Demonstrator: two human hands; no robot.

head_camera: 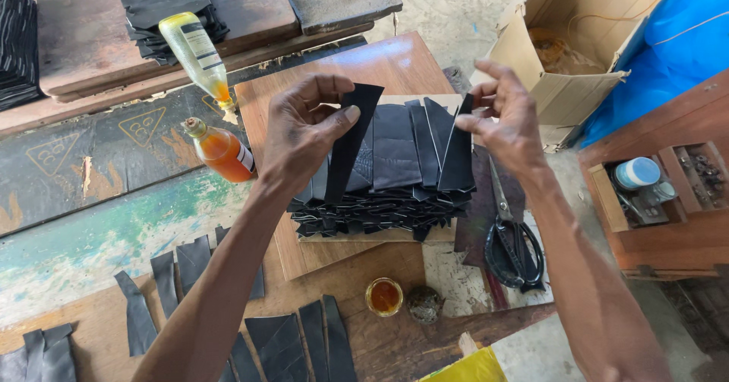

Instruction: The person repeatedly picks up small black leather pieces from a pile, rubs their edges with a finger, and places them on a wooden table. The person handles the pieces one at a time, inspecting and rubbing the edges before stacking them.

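My left hand [304,131] pinches a long, narrow black leather strip [348,143] between thumb and fingers and holds it upright. My right hand [503,116] grips another black tapered leather piece [459,154] at its top edge. Both pieces hang just above a thick stack of black leather pieces [395,192]. That stack rests on a brown wooden board [380,67].
Two bottles of orange liquid [222,153] [199,54] lie left of the board. Black-handled scissors [513,238] lie at the right. A small cup of orange glue [384,297] stands in front. Loose black strips [281,344] are spread at the lower left. An open cardboard box [577,55] and a wooden tray [661,192] are at the right.
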